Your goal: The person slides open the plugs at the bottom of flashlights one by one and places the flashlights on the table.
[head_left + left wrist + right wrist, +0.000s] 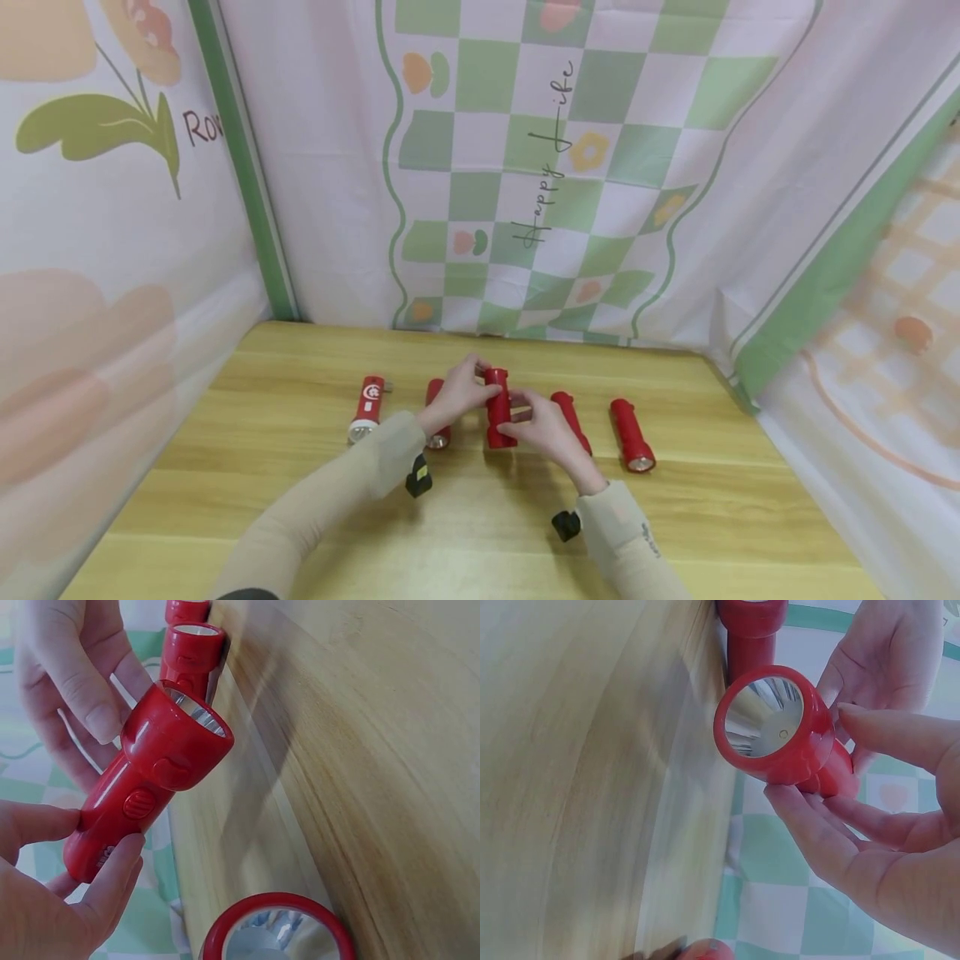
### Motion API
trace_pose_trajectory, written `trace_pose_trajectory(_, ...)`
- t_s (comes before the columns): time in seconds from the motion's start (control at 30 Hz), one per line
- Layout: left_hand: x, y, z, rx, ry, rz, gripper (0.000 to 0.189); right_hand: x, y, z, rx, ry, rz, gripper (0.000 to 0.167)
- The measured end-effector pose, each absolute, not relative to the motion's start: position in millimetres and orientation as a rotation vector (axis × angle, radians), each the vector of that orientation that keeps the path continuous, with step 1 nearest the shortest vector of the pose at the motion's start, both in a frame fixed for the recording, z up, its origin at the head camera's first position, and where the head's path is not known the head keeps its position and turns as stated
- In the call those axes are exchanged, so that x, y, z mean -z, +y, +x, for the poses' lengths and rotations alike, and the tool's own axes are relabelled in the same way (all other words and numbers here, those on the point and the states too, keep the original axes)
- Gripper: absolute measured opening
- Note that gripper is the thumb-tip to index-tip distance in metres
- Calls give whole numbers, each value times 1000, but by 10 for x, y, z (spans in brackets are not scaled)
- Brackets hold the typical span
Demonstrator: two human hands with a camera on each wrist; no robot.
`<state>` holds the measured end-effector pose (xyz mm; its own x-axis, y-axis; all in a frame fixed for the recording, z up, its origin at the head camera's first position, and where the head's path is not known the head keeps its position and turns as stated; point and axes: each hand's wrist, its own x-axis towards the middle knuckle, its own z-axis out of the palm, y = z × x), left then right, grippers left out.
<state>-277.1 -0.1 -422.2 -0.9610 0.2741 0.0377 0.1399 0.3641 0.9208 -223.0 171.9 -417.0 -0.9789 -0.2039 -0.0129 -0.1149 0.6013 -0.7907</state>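
Observation:
A red flashlight is held above the wooden table between both hands, its lens end toward the person. My left hand pinches its tail end between thumb and fingers; in the left wrist view a ridged switch shows on the body just beyond the fingertips. My right hand grips the wide lens head, thumb on one side and fingers on the other. The right wrist view looks into its silvery reflector. Another red flashlight lies by the left wrist, and one more is partly hidden behind the right hand.
At the left of the row lies a red and white flashlight with a small metal piece at its side. A red flashlight lies at the right end. Printed curtains stand along the back and sides of the wooden table.

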Motion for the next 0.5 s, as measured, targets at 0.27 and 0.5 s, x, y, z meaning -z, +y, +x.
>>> trace_pose_trajectory(0.27,4185,9,-2740,-1694,2494,351,34,4131,1721,-2216,1338,2722,-270,55)
trace_pose_trajectory(0.5,4161,15,-2718,-1702,2530,358,33,4110,1721,-2211,1346,2730,-267,54)
